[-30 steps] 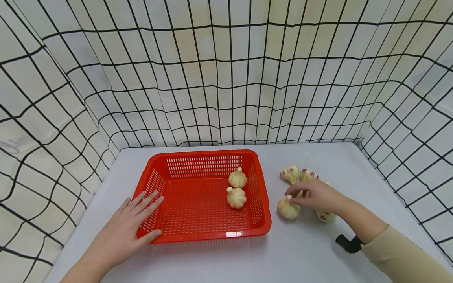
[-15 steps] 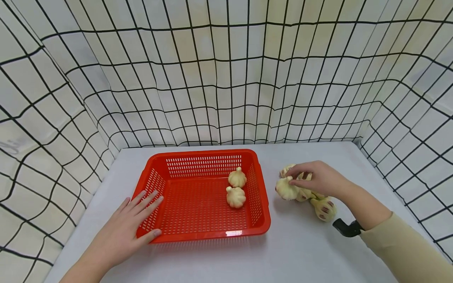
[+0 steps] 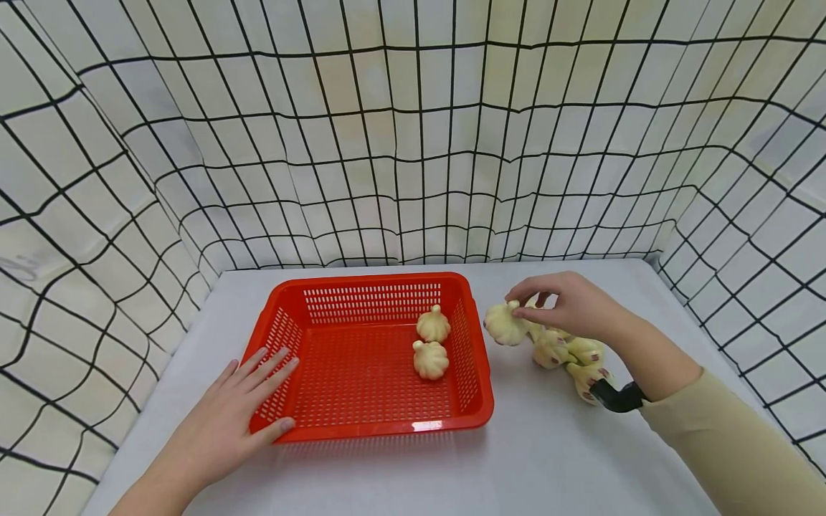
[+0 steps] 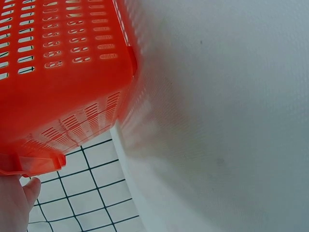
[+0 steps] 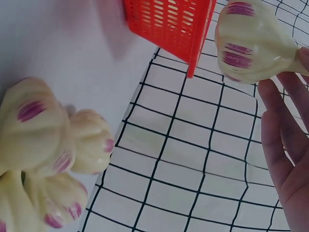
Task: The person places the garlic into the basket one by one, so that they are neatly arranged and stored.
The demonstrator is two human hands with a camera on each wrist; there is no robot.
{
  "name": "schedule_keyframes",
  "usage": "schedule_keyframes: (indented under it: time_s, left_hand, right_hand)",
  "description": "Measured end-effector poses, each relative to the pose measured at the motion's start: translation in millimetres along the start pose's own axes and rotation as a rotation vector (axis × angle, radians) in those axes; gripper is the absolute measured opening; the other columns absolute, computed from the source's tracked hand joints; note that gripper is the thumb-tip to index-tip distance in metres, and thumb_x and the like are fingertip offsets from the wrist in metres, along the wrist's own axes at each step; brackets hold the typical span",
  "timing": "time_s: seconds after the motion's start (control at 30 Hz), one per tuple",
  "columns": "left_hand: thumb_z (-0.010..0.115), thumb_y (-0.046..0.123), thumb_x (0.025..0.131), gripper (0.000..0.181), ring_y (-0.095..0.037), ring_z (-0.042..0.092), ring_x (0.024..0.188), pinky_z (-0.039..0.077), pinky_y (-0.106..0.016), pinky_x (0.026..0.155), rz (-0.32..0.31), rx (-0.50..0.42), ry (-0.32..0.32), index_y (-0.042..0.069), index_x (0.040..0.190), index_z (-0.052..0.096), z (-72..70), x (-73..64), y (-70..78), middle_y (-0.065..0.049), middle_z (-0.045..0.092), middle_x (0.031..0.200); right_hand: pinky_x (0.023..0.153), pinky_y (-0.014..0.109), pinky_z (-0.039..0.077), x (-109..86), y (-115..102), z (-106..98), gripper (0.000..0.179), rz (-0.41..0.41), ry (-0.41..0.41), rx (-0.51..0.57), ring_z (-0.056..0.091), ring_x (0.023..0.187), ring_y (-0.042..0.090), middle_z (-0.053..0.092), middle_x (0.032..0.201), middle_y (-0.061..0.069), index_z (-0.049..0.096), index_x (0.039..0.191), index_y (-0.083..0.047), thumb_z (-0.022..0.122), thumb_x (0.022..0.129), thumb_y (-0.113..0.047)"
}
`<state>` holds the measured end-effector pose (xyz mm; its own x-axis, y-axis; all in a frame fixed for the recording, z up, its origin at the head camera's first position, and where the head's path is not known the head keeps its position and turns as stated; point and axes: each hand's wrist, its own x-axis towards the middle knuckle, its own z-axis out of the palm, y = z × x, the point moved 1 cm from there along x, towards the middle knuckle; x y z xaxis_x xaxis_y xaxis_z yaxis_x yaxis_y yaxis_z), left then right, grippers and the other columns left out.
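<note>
My right hand [image 3: 568, 304] pinches a pale garlic bulb [image 3: 505, 324] by its stem, just right of the red basket [image 3: 387, 431]. Purple streaks show on this bulb's side in the right wrist view. My left hand [image 3: 232, 416] rests with spread fingers on the basket's left rim. Inside the basket, near its right wall, a garlic bulb [image 3: 433, 325] sits behind another bulb [image 3: 430, 360]. Below my right wrist lies a heap of several purple-streaked garlic bulbs [image 3: 551, 349], partly covered by the hand and a black strap piece.
A white-covered table [image 3: 452, 480] carries the basket and the heap. Black netting [image 3: 413, 172] over white cloth rises behind the table and along both sides. A black curved piece [image 3: 619, 396] juts from the right wrist near the sleeve.
My right hand has lifted the garlic bulb off the table and carried it back and left, toward the basket's right rim. My left hand has stayed in place.
</note>
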<state>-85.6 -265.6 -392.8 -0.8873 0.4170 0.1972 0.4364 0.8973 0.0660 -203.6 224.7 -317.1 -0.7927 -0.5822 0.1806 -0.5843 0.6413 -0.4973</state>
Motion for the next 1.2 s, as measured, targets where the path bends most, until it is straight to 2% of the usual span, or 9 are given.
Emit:
schedule_keyframes:
  time_s: [0.2, 0.4, 0.63, 0.93, 1.2]
  left_hand:
    - [0.063, 0.060, 0.088, 0.080, -0.036, 0.029, 0.144, -0.014, -0.028, 0.118, -0.014, -0.002, -0.020, 0.023, 0.154, 0.038, 1.1, 0.5, -0.4, -0.008, 0.038, 0.157]
    - [0.064, 0.059, 0.088, 0.079, -0.036, 0.029, 0.145, -0.014, -0.026, 0.117, -0.002, 0.000, -0.003, 0.021, 0.153, 0.040, 0.3, 1.0, -0.1, -0.007, 0.038, 0.157]
    - [0.064, 0.059, 0.088, 0.079, -0.036, 0.028, 0.145, -0.015, -0.025, 0.117, -0.004, -0.002, -0.003, 0.020, 0.153, 0.041, -0.6, 1.1, -0.1, -0.008, 0.038, 0.157]
    - [0.065, 0.059, 0.088, 0.080, -0.037, 0.028, 0.145, -0.013, -0.027, 0.118, -0.004, 0.002, 0.008, 0.021, 0.153, 0.040, -1.2, 0.3, -1.3, -0.008, 0.038, 0.157]
    - [0.064, 0.059, 0.088, 0.079, -0.037, 0.029, 0.144, -0.013, -0.027, 0.118, -0.003, -0.001, 0.002, 0.020, 0.153, 0.041, 1.5, 0.3, -2.0, -0.008, 0.039, 0.156]
  right_hand:
    - [0.075, 0.028, 0.057, 10.5, -12.8, 6.6, 0.023, -0.016, -0.018, 0.064, 0.062, 0.090, 0.008, 0.071, 0.101, -0.015, 0.075, 0.110, -0.025, 0.078, 0.087, -0.024]
    - [0.075, 0.031, 0.057, 22.2, -27.3, 17.7, 0.022, -0.045, -0.071, 0.111, 0.063, 0.090, 0.007, 0.070, 0.098, -0.018, 0.074, 0.110, -0.027, 0.077, 0.088, -0.026]
    - [0.077, 0.029, 0.056, 34.7, -38.6, 31.7, 0.017, -0.121, -0.125, 0.106, 0.063, 0.087, 0.005, 0.068, 0.095, -0.019, 0.074, 0.106, -0.026, 0.076, 0.089, -0.023]
    - [0.076, 0.030, 0.056, 42.5, -48.4, 52.3, 0.017, -0.131, -0.223, 0.104, 0.064, 0.086, 0.003, 0.069, 0.095, -0.016, 0.073, 0.106, -0.023, 0.076, 0.089, -0.024]
    - [0.080, 0.025, 0.054, 40.5, -48.0, 78.7, 0.012, -0.161, -0.307, 0.045, 0.066, 0.087, 0.004, 0.069, 0.090, -0.019, 0.074, 0.102, -0.025, 0.074, 0.090, -0.027]
